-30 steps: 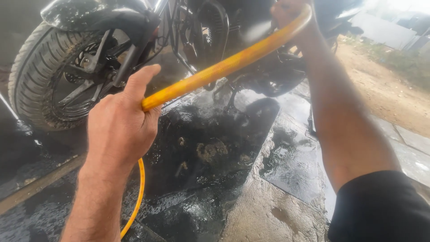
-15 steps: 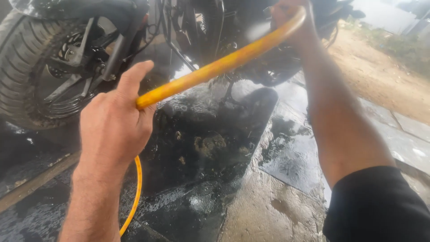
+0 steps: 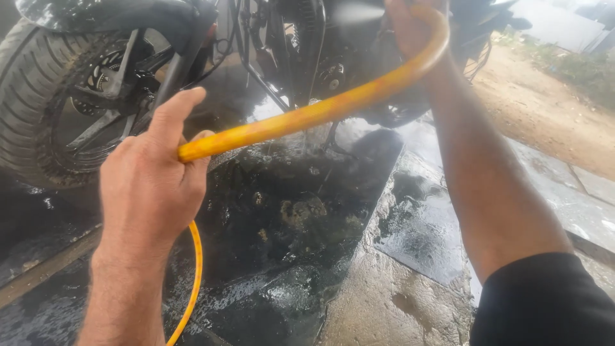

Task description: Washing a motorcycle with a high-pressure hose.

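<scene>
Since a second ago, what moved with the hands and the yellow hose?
The left hand slid a little left and down in the picture, taking its part of the yellow hose with it. The right hand rose slightly toward the top edge, near the motorcycle. Both hands kept their grip on the hose; the wet floor looks the same.

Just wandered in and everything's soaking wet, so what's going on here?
A person is holding a yellow hose in both hands. The left hand grips it lower down, near the camera; the right hand holds the far end up beside a black motorcycle, where a pale mist of spray shows. The front wheel is muddy, and the dark floor beneath is wet, with small clumps of dirt lying on it.
</scene>
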